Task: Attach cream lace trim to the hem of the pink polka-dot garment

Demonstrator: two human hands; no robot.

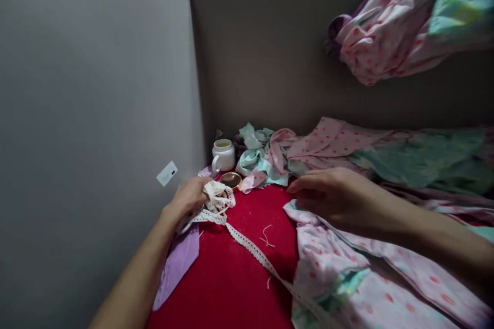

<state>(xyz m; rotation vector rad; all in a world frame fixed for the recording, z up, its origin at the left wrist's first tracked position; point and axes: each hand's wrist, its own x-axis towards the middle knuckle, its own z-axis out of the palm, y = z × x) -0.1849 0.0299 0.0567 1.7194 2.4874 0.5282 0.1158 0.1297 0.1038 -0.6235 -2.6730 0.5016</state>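
Note:
My left hand (192,196) is closed around a gathered bundle of white lace trim (218,199) at the left of the red surface (247,267). From that bundle a single strip of lace runs down and right across the red cloth, over the edge of the pink dotted fabric. My right hand (328,193) hovers at the right, just above the near pink dotted fabric (320,247). Its fingers are a little bent and apart, with nothing visible between them. A purple cloth piece (181,262) lies below my left hand.
Behind my left hand stand a white mug (224,154) and a small round brown-topped container (230,180). Fabric scraps (266,151) and pink and green cloth (420,157) line the back wall. More cloth (393,31) hangs upper right. A grey panel (96,113) rises at left.

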